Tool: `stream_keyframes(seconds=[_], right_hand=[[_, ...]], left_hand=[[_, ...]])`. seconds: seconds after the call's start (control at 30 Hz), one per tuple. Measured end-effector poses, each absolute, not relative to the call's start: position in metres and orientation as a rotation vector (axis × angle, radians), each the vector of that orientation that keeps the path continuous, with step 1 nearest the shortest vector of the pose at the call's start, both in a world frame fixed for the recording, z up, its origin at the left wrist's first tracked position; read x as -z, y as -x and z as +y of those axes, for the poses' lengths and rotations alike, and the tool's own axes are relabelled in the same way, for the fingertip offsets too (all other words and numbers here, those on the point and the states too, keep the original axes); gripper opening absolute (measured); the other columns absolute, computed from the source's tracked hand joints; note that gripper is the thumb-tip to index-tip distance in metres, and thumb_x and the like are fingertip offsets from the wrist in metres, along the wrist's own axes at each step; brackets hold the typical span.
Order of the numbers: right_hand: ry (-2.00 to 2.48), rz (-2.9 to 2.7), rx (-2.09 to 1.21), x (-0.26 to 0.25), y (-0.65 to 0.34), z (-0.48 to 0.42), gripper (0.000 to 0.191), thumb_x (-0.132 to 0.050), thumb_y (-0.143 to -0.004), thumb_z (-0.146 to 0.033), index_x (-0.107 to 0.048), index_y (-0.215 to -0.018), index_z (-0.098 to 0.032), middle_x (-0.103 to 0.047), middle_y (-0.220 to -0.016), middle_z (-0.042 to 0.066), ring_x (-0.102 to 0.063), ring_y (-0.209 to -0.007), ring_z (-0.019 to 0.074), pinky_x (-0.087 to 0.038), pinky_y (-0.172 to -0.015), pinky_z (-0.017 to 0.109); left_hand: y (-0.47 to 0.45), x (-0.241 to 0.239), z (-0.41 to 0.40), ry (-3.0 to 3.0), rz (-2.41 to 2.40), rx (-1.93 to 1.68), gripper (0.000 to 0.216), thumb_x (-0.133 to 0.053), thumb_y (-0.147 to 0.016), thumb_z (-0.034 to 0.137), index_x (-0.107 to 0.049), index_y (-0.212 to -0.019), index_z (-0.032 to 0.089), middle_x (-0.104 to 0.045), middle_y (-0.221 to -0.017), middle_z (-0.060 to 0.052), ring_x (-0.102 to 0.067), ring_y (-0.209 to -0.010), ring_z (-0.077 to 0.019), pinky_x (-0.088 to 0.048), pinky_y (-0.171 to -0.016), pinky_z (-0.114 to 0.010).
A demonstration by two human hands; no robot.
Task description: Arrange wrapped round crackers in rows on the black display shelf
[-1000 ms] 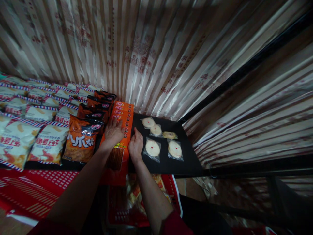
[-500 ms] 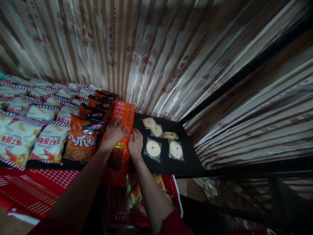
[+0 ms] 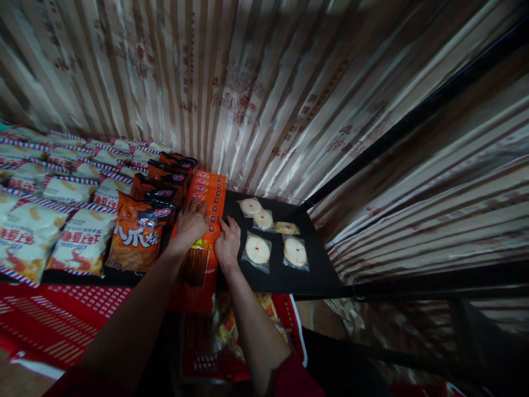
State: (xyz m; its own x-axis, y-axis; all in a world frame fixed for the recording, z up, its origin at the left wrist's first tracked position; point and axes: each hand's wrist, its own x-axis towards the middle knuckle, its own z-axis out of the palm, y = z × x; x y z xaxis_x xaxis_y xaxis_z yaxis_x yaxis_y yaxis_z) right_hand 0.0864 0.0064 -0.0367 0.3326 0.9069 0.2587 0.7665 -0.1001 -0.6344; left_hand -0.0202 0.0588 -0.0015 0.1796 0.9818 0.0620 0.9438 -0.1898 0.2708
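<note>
On the black shelf lies an overlapping stack of flat orange snack packets (image 3: 210,252), fanned so that their top edges show one behind another. My left hand (image 3: 190,226) lies flat on the stack's left part, fingers stretched toward the back. My right hand (image 3: 227,242) rests along the stack's right edge, fingers extended and thumb side against the packets. Neither hand is closed round anything. Close on the left stand orange and black snack bags (image 3: 138,234) in a row. Right of my right hand lie several round pale biscuits in clear wrappers (image 3: 257,251).
White snack bags (image 3: 85,240) fill the shelf's left side in rows. Pleated printed cloth (image 3: 248,82) hangs behind, crossed by a black bar (image 3: 397,127). A red basket (image 3: 53,325) sits below left, and another red basket (image 3: 300,331) with packets stands under the shelf (image 3: 289,284).
My right fingertips have shifted slightly inward onto the edge of the orange packets. My left hand stays in place on the stack, and the view has moved a little.
</note>
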Motion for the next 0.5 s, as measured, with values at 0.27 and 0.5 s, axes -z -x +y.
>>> stream_keyframes(seconds=[0.27, 0.5], right_hand=[[1.892, -1.478, -0.251, 0.037, -0.086, 0.007, 0.050, -0.036, -0.078, -0.003, -0.064, -0.117, -0.016, -0.052, -0.132, 0.011, -0.039, -0.126, 0.0219, -0.033, -0.106, 0.039], [1.895, -1.466, -0.255, 0.036, -0.087, 0.006, 0.049, -0.038, -0.077, -0.003, -0.065, -0.115, -0.017, -0.053, -0.131, 0.009, -0.040, -0.125, 0.0211, -0.033, -0.106, 0.037]], left_hand=[[0.030, -0.003, 0.071, -2.170, 1.726, -0.139, 0.066, -0.036, -0.086, 0.048, -0.026, -0.144, 0.018, -0.019, -0.153, -0.009, -0.013, -0.141, -0.0268, -0.020, -0.112, -0.042], [0.034, -0.006, 0.070, -2.208, 1.673, -0.072, 0.082, -0.047, -0.078, 0.054, -0.018, -0.146, 0.018, -0.011, -0.155, -0.010, -0.008, -0.142, -0.0289, -0.018, -0.113, -0.041]])
